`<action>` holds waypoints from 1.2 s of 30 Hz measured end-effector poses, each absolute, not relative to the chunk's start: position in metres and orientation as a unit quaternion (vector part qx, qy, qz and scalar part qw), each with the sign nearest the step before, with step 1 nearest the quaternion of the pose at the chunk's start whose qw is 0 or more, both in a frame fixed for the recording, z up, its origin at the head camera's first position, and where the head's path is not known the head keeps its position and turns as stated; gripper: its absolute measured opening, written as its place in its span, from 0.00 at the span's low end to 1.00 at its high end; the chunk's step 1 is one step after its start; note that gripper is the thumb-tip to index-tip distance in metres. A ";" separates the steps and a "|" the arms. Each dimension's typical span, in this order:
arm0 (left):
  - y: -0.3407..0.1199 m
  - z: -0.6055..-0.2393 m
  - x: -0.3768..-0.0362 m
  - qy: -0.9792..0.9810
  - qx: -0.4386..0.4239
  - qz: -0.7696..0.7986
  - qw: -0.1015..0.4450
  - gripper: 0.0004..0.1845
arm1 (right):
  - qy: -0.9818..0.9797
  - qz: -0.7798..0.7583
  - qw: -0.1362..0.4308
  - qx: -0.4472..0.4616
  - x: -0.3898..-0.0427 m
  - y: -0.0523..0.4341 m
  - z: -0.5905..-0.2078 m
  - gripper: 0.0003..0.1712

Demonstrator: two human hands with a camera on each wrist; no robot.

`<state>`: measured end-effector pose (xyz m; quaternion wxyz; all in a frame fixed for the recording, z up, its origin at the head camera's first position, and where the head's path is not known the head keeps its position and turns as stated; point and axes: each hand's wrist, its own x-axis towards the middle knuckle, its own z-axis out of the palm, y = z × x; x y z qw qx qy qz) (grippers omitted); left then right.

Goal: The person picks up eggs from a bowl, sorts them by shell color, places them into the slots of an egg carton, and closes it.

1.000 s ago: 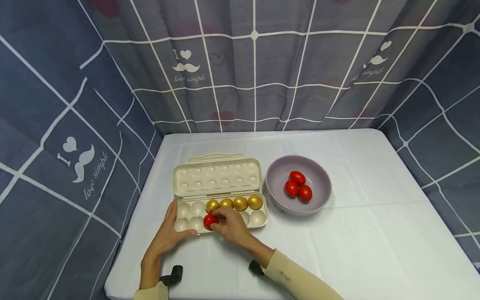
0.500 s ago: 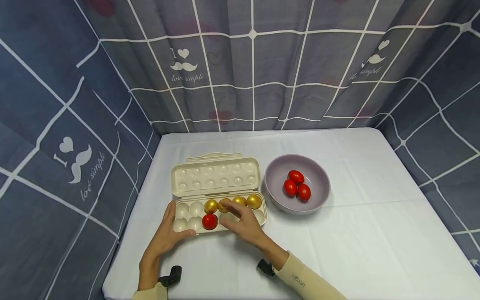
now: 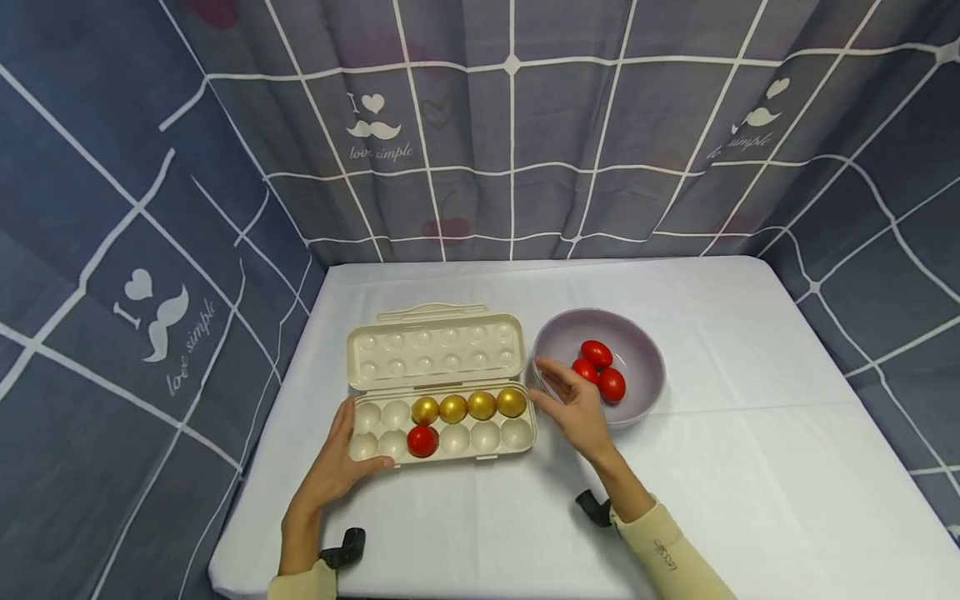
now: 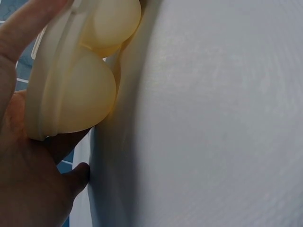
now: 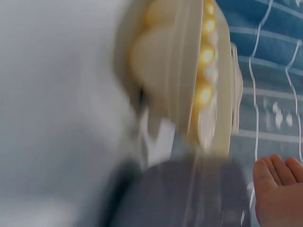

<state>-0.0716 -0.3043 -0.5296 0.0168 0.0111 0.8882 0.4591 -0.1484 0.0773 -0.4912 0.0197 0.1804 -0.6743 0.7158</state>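
While your left hand (image 3: pixel 337 467) lies flat-fingered against the egg tray (image 3: pixel 442 433) at its 8 o'clock corner, gripping nothing, your right hand (image 3: pixel 573 404) hovers with fingers relaxed and empty at the near rim of the bowl (image 3: pixel 637 350), just off the tray's 3 o'clock end. The three red eggs (image 3: pixel 596 371) sit clustered in the bowl, touching one another, at about 1 o'clock from your right fingertips. They look glossy and smooth, so expect them to be slippery and likely light; treat them as fragile. Take one across its middle with thumb and two fingers, not by the ends. One red egg (image 3: pixel 422 440) already sits in the tray's near row, just before four gold eggs (image 3: pixel 468 407).
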 end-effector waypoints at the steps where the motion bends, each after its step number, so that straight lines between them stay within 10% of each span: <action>1: -0.306 -0.532 -0.072 0.890 0.011 0.455 0.018 0.69 | -0.679 0.712 0.024 0.178 -0.150 0.085 -0.491 0.29; 36: -0.305 -0.534 -0.072 0.883 0.005 0.469 0.021 0.69 | -0.770 0.617 -0.158 0.047 -0.203 0.134 -0.496 0.35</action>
